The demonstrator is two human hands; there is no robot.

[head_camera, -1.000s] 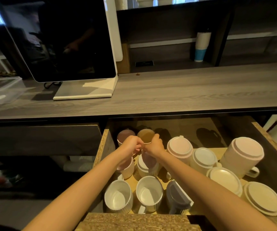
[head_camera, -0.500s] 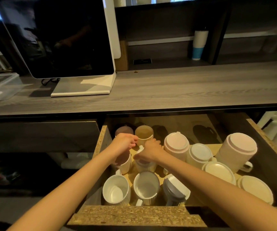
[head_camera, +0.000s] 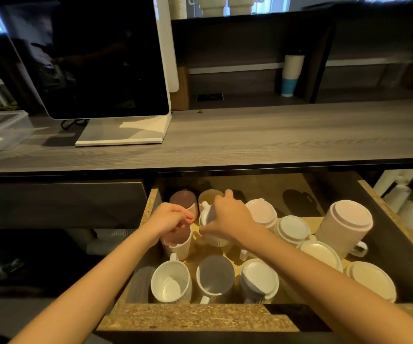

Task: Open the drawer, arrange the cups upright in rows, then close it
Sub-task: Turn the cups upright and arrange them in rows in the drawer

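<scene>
R hand (head_camera: 227,217) grips white cup (head_camera: 215,240); L hand (head_camera: 170,219) holds pink cup (head_camera: 179,245).

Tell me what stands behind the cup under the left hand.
An upright cup with a dark pinkish inside stands at the drawer's back left corner, a brownish cup beside it. The left hand covers its lower wall, so any handle cannot be seen.

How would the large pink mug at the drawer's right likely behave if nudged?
The large pink mug lies tilted, base up, seemingly propped on an upturned cream cup, so it would probably slide or tip rather than stay put. Its side handle would likely stop it rolling freely.
</scene>
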